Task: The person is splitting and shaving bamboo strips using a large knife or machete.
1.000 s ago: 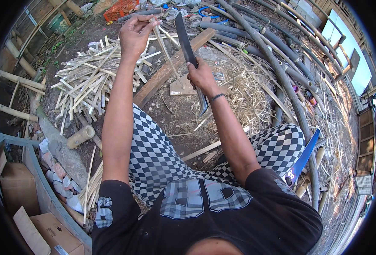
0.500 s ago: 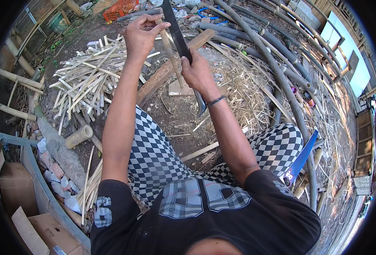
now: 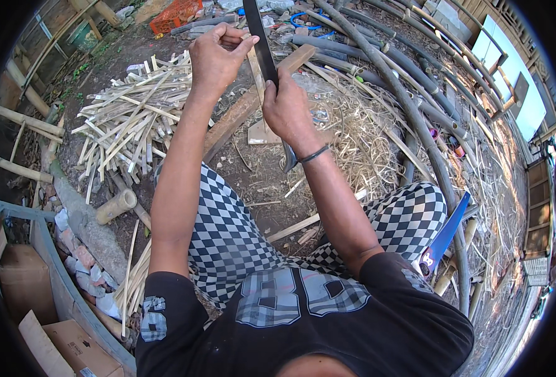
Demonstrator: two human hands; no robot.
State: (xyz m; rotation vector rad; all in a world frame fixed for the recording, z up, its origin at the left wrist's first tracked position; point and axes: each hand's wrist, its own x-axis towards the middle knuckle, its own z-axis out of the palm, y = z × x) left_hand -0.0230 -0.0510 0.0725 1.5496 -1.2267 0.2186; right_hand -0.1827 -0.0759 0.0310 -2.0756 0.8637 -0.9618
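Note:
My left hand (image 3: pixel 218 61) is closed in a pinch on the top end of a bamboo strip (image 3: pixel 256 72), which stands nearly upright. My right hand (image 3: pixel 288 113) grips a machete (image 3: pixel 263 47) with a long dark blade pointing away from me. The blade runs close beside the strip's right side; whether they touch I cannot tell. Behind my right hand the strip's lower part is hidden. A flat wooden block (image 3: pixel 259 134) lies on the ground below, next to a thick wooden beam (image 3: pixel 227 129) set at a slant.
Pale split strips (image 3: pixel 133 110) are heaped at left, curly shavings (image 3: pixel 359 138) at right. A long pole (image 3: pixel 410 103) and several bamboo lengths lie beyond. A blue handsaw (image 3: pixel 446 234) rests by my right knee. Cardboard boxes (image 3: pixel 26 279) and a short bamboo piece (image 3: pixel 117 204) are at left.
My left hand has shifted slightly right and down with the strip, whose paler face now shows. The machete is a little more upright, and my right hand has moved slightly left.

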